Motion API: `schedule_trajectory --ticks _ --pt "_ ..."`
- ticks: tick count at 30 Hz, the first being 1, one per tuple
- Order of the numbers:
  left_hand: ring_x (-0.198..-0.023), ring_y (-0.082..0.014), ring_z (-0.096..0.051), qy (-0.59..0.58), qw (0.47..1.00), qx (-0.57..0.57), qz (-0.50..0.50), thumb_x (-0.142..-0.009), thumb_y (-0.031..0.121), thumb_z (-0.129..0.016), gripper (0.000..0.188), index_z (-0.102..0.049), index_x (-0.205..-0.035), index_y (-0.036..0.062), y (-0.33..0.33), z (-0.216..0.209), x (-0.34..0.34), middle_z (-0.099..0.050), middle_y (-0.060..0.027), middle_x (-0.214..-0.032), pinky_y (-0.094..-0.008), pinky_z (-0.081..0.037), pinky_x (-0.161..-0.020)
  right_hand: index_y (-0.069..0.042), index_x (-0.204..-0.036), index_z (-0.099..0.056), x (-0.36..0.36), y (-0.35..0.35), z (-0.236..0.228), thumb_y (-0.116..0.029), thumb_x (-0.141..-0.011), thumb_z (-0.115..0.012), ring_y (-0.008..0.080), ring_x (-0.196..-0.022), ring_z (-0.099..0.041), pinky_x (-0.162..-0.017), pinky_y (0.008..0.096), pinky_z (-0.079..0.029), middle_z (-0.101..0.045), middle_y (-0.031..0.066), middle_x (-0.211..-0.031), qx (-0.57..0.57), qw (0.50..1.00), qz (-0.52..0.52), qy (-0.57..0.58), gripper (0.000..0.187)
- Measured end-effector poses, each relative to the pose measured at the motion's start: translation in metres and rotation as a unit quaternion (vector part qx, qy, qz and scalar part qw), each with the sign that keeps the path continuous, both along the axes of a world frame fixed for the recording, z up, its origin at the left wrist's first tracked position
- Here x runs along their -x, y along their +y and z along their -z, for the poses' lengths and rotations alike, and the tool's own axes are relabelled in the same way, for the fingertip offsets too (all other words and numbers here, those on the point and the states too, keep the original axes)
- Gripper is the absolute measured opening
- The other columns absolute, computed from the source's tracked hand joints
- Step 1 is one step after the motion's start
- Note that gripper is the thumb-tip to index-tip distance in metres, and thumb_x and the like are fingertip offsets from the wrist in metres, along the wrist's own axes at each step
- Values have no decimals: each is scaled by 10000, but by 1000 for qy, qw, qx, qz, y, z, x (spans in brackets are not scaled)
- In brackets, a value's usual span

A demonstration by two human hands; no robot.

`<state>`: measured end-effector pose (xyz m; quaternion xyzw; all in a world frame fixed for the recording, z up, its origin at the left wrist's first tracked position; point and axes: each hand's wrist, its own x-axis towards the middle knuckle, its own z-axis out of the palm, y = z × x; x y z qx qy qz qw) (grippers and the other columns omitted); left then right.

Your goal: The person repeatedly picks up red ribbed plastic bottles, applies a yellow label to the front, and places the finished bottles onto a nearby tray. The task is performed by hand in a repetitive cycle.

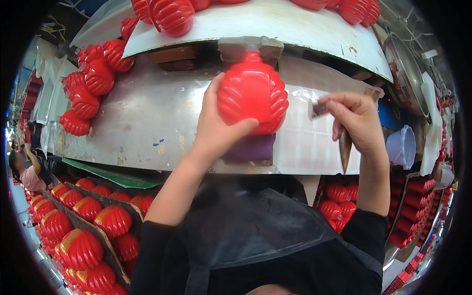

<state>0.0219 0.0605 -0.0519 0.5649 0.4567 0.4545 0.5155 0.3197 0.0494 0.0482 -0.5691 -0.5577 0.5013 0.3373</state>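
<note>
In the middle of the bench, a glossy red bottle (248, 93) with fluted sides lies with its neck pointing away from me, toward a translucent block (228, 49). My left hand (219, 115) is wrapped round its left side, thumb across the lower part. To the right, my right hand (354, 118) is closed, pinching a small, partly see-through label-like piece (318, 109) between thumb and fingertips. The same hand also grips a brown, pointed tool (345, 152), its tip toward me. The right hand is apart from the bottle. Beneath the bottle shows a purple pad (250, 149).
A translucent sheet (300, 142) covers the bench right of the bottle. Several red bottles (84, 104) stand at the left; more rest on the white shelf (265, 24). Boxes of red bottles (88, 209) flank me. A lilac bucket (402, 146) stands at the right.
</note>
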Motion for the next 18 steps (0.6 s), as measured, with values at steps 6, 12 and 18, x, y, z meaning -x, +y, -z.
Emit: schedule_trajectory --ticks 6,12,18 --pt "-1436 -323 -489 -89 996 -15 -17 -980 366 -697 805 -335 -1614 28 23 -6 -2 -481 -223 -1542 -420 -390 -1192 -12 -1108 -761 84 23 -23 48 -854 -711 174 -643 -720 -551 288 -555 -779 136 -956 -454 809 -168 -332 266" --pt "-1264 -352 -624 28 997 -52 -49 -966 391 -712 627 -543 -1427 0 50 -20 -7 -641 -233 -1325 -430 -480 -1084 27 -1145 -723 108 -1 10 -47 -759 -716 194 -628 -705 -558 308 -548 -762 199 -1119 -473 696 -210 -498 393" --pt "-1207 -360 -650 136 982 -114 -57 -871 353 -806 594 -601 -1301 -1 56 -24 -11 -660 -193 -1285 -455 -514 -1028 47 -1225 -721 111 -21 30 -69 -784 -697 118 -573 -636 -520 250 -488 -759 216 -1148 -501 646 -178 -548 457"
